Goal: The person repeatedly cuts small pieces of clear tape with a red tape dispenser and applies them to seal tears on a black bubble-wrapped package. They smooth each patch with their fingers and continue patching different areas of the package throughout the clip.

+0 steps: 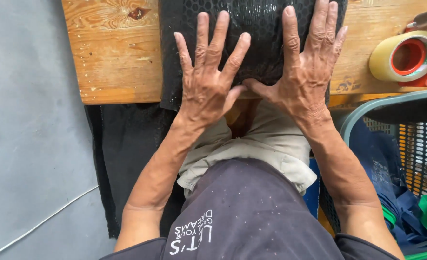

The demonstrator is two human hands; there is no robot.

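Both hands lie flat, fingers spread, gripping nothing, on the black mesh [252,29] at the bench [112,58] edge: left hand [208,82] nearer the edge, right hand [307,72] slightly farther in.

We have the black honeycomb-textured bubble mailer [252,29] lying on the wooden workbench [112,53], both hands flat on it. Right of it sits the tape dispenser [408,55]; nearer us, the plastic mesh basket [416,144].
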